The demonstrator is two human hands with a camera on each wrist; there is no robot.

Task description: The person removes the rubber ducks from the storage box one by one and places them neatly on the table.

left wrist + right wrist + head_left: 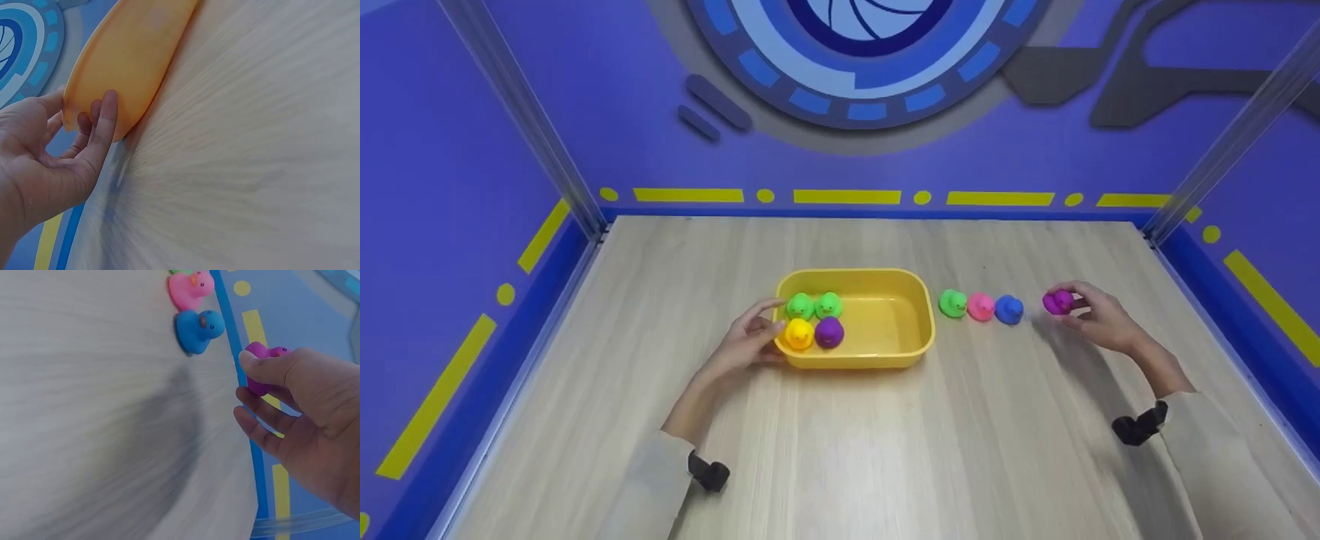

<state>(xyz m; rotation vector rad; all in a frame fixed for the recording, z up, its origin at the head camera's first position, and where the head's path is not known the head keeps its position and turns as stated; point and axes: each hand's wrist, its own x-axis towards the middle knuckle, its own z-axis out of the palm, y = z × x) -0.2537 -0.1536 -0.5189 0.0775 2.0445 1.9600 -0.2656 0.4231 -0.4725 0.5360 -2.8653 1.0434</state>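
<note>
My right hand (1093, 315) holds a magenta rubber duck (1057, 302) between thumb and fingers, raised over the table to the right of a row of ducks. That row has a green duck (953, 303), a pink duck (981, 307) and a blue duck (1009, 309). At the left end of a yellow tub (892, 361), my left hand (746, 337) grips the rim and end wall; its lower fingers lie against the outside in the left wrist view. Inside the tub's left half sit two green ducks (829, 305), a yellow duck (799, 334) and a purple duck (829, 332).
The tub stands on a light wood tabletop (840, 450). Blue printed panels (847, 172) rise at the back and both sides, with metal posts (536, 127) at the back corners. Dark wrist cameras (709, 474) sit on both sleeves.
</note>
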